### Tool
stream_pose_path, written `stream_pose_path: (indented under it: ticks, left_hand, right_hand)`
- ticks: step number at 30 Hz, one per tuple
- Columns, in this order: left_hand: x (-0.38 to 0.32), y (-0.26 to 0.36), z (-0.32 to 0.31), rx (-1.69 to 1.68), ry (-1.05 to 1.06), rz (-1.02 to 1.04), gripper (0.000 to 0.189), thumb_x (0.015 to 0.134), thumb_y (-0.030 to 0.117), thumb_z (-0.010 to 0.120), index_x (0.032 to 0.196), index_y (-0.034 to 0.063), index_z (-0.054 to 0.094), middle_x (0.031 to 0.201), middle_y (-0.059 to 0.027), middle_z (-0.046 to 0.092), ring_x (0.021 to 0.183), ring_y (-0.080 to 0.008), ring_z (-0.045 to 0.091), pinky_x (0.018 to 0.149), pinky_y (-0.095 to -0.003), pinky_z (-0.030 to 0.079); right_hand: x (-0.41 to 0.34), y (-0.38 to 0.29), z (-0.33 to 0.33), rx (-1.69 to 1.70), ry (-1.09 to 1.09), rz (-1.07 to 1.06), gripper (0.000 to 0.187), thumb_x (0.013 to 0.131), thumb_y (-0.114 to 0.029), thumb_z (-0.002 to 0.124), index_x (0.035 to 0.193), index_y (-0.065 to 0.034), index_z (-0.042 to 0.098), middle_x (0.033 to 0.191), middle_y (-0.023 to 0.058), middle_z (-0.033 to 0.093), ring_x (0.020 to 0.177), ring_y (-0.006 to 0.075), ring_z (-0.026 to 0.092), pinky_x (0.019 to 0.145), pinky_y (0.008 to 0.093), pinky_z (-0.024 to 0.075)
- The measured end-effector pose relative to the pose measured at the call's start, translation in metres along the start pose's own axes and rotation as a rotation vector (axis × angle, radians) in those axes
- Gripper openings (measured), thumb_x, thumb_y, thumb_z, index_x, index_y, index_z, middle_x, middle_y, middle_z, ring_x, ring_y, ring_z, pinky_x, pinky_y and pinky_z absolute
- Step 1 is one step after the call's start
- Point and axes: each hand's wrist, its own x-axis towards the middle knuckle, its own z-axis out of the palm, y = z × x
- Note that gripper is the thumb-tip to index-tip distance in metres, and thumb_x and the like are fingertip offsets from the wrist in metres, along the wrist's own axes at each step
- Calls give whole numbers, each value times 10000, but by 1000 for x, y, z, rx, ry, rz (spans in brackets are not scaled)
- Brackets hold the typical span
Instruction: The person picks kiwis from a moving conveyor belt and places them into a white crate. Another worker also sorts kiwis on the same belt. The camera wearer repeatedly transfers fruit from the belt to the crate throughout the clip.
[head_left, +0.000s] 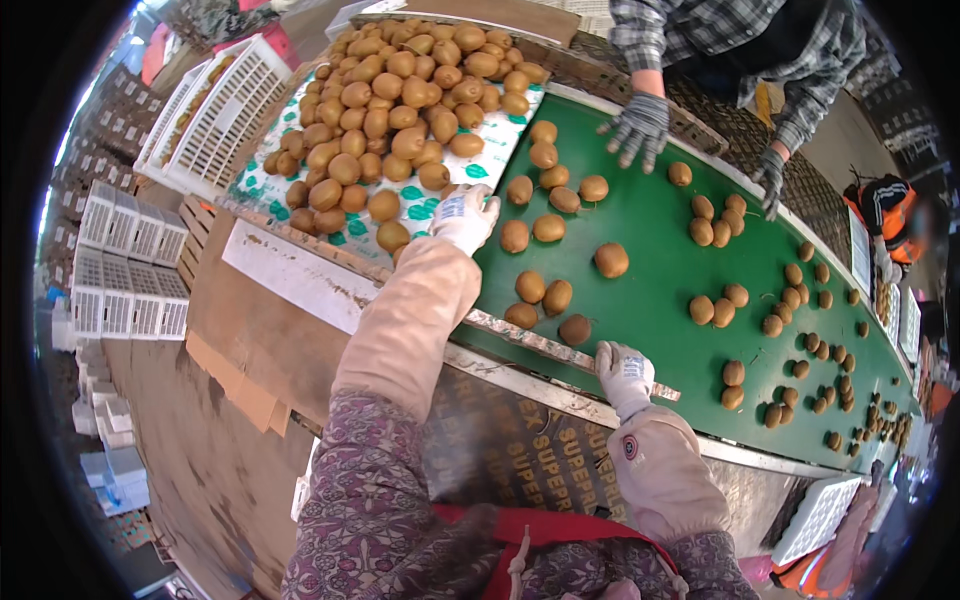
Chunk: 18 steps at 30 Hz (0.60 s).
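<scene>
My left hand (466, 217), in a white work glove, reaches to the edge where a printed white sheet (475, 171) meets the green conveyor belt (652, 292). Its fingers touch or nearly touch a kiwifruit at the pile's lower side; the palm side is hidden. A large heap of brown kiwifruit (401, 97) covers much of the sheet. Lower right, my gloved right hand (626, 373) rests over the worn side rail (536, 339), fingertips at the belt's edge. A dark kiwifruit (575, 329) lies on the belt just left of it.
Across the belt stands a person in a checked shirt, one grey-gloved hand (640, 129) spread above it, the other (769, 180) at the far edge. Loose kiwifruit (724, 311) dot the belt rightward. White plastic crates (225, 112) stand left. A white moulded tray (816, 519) leans lower right.
</scene>
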Motion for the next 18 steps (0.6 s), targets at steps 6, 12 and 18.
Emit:
stream_pose_path:
  ticks: [6, 12, 18]
  left_hand:
    - [-69, 6, -28, -33, -51, 172, 264, 878, 374, 540, 945, 129, 613, 875, -151, 636, 834, -349, 612, 722, -457, 475]
    - [-104, -6, -8, 100, -17, 20, 260, 900, 359, 498, 902, 126, 613, 861, -134, 652, 794, -341, 621, 708, -451, 482]
    - [-97, 1, -6, 150, -46, -48, 250, 896, 342, 506, 888, 116, 613, 821, -139, 651, 799, -339, 621, 706, -448, 486]
  right_hand:
    - [0, 3, -5, 50, -8, 52, 342, 923, -386, 388, 895, -151, 635, 880, 107, 662, 852, 317, 621, 744, 434, 480]
    - [38, 28, 17, 395, 132, -148, 290, 867, -361, 529, 1026, -124, 581, 992, 171, 622, 924, 351, 594, 823, 449, 473]
    - [178, 33, -26, -12, 267, -358, 460, 838, -218, 559, 1282, -197, 438, 1168, 152, 533, 1076, 326, 531, 829, 436, 498]
